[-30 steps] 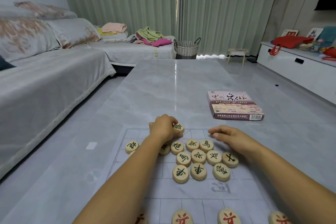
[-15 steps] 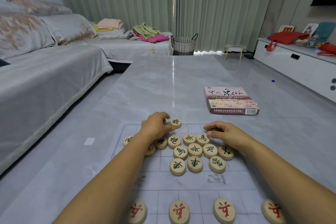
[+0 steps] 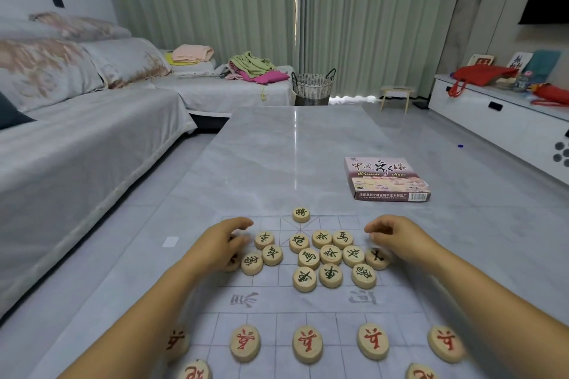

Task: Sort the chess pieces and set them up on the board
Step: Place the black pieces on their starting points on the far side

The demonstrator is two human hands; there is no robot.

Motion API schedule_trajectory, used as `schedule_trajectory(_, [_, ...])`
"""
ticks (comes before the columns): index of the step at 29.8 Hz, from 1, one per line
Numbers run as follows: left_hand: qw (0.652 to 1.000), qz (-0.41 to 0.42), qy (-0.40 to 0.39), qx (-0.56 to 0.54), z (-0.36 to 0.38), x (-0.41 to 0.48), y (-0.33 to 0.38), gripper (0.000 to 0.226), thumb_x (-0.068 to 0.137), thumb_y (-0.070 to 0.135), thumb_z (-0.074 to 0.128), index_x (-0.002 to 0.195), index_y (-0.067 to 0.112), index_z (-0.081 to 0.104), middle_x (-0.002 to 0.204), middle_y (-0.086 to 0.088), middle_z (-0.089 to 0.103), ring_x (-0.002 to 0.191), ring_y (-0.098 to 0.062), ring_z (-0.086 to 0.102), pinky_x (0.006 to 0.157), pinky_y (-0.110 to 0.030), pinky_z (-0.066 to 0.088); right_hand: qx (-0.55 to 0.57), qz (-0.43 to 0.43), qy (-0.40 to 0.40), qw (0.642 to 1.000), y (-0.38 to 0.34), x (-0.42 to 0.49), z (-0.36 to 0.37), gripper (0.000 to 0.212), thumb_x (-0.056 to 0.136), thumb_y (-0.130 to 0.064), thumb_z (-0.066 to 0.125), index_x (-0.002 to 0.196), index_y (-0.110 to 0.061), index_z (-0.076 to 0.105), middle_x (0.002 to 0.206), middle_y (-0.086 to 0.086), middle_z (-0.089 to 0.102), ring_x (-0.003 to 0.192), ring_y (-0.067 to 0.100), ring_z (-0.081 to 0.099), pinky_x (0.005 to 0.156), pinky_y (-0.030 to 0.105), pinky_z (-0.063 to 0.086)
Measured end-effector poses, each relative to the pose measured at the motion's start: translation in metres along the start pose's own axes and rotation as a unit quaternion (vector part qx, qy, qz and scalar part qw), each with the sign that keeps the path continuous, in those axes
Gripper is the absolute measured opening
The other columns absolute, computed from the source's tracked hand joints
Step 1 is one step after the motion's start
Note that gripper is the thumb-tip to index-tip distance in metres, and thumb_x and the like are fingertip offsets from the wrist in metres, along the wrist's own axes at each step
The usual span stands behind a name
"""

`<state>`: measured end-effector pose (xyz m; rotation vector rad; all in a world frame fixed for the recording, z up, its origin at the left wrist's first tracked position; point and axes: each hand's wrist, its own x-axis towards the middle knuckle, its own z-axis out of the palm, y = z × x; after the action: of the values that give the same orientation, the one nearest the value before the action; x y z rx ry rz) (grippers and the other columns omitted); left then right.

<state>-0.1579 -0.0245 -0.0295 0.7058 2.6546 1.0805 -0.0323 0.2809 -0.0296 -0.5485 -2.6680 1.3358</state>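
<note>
A thin printed board (image 3: 308, 304) lies on the grey table. One green-marked general piece (image 3: 301, 214) stands alone at the board's far middle. Several green-marked wooden discs (image 3: 331, 254) are bunched loosely on the far half. Along the near edge stands a row of red-marked discs (image 3: 307, 343). My left hand (image 3: 220, 244) sits over the left of the bunch, thumb and forefinger curled round a mostly hidden disc, with another disc half under the palm. My right hand (image 3: 397, 235) hovers at the bunch's right side with fingers loosely curled and nothing seen in them.
The chess box (image 3: 386, 178) lies on the marble table (image 3: 277, 148) beyond the board to the right. A covered sofa (image 3: 77, 148) runs along the left. A wicker basket (image 3: 312, 84) stands past the table's far end, and a white cabinet (image 3: 508, 120) on the right.
My left hand let go of the general piece at the far middle and moved left onto the bunch's left discs. My right hand curled its fingers and drew slightly right.
</note>
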Motion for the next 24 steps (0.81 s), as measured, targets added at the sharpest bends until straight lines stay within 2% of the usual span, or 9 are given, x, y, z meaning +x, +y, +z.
schedule_trajectory(3, [1.0, -0.016, -0.008, 0.001, -0.008, -0.012, -0.008, 0.035, 0.092, 0.012, 0.051, 0.126, 0.016, 0.053, 0.119, 0.003, 0.056, 0.104, -0.011, 0.051, 0.087, -0.017, 0.035, -0.013, 0.034, -0.023, 0.999, 0.003, -0.008, -0.01, 0.012, 0.084, -0.01, 0.065, 0.091, -0.019, 0.061, 0.094, 0.003, 0.062, 0.088, 0.016, 0.057, 0.083, 0.025, 0.045])
schedule_trajectory(7, [0.983, -0.039, 0.018, -0.177, -0.008, -0.025, -0.023, 0.038, 0.091, 0.0, 0.049, 0.127, 0.014, 0.051, 0.126, 0.0, 0.054, 0.117, -0.013, 0.048, 0.098, -0.022, 0.034, -0.033, 0.032, -0.088, 0.995, 0.0, -0.02, -0.013, 0.027, 0.079, -0.013, 0.071, 0.103, -0.017, 0.058, 0.088, 0.0, 0.056, 0.079, 0.011, 0.052, 0.071, 0.017, 0.041])
schedule_trajectory(11, [0.953, -0.052, 0.061, -0.293, -0.007, -0.026, -0.033, 0.041, 0.088, -0.013, 0.043, 0.116, 0.015, 0.054, 0.118, -0.004, 0.059, 0.116, -0.018, 0.052, 0.084, -0.019, 0.043, -0.047, 0.013, -0.108, 0.993, 0.004, -0.023, -0.011, 0.024, 0.077, -0.019, 0.074, 0.096, -0.024, 0.059, 0.094, 0.002, 0.057, 0.08, 0.011, 0.052, 0.074, 0.019, 0.043])
schedule_trajectory(16, [0.95, -0.05, 0.062, -0.301, -0.006, -0.024, -0.039, 0.049, 0.084, -0.017, 0.047, 0.12, 0.017, 0.051, 0.12, -0.002, 0.058, 0.116, -0.016, 0.052, 0.084, -0.019, 0.044, -0.039, 0.018, -0.092, 0.995, 0.009, -0.021, -0.01, 0.02, 0.081, -0.023, 0.07, 0.096, -0.029, 0.059, 0.098, 0.001, 0.058, 0.088, 0.015, 0.054, 0.073, 0.017, 0.043])
schedule_trajectory(19, [0.948, -0.052, 0.078, -0.303, -0.006, -0.024, -0.04, 0.048, 0.085, -0.016, 0.046, 0.12, 0.015, 0.052, 0.116, -0.002, 0.06, 0.114, -0.019, 0.054, 0.087, -0.022, 0.044, -0.041, 0.02, -0.059, 0.997, 0.015, -0.017, -0.006, 0.019, 0.078, -0.031, 0.072, 0.095, -0.034, 0.063, 0.105, 0.006, 0.059, 0.092, 0.017, 0.058, 0.075, 0.022, 0.045])
schedule_trajectory(21, [0.948, -0.048, 0.09, -0.302, -0.004, -0.025, -0.039, 0.043, 0.085, -0.016, 0.046, 0.111, 0.016, 0.056, 0.114, -0.002, 0.061, 0.115, -0.02, 0.054, 0.09, -0.025, 0.044, -0.044, 0.022, -0.052, 0.997, 0.018, -0.016, -0.005, 0.021, 0.077, -0.033, 0.072, 0.096, -0.033, 0.063, 0.107, 0.006, 0.058, 0.093, 0.017, 0.057, 0.074, 0.021, 0.044])
schedule_trajectory(24, [0.958, -0.036, 0.072, -0.277, -0.006, -0.031, -0.036, 0.028, 0.085, -0.008, 0.054, 0.094, 0.015, 0.066, 0.122, 0.001, 0.055, 0.118, -0.016, 0.05, 0.093, -0.023, 0.038, -0.03, 0.036, -0.078, 0.996, 0.016, -0.018, -0.009, 0.025, 0.079, -0.028, 0.07, 0.102, -0.03, 0.061, 0.109, 0.002, 0.055, 0.096, 0.015, 0.054, 0.074, 0.02, 0.042])
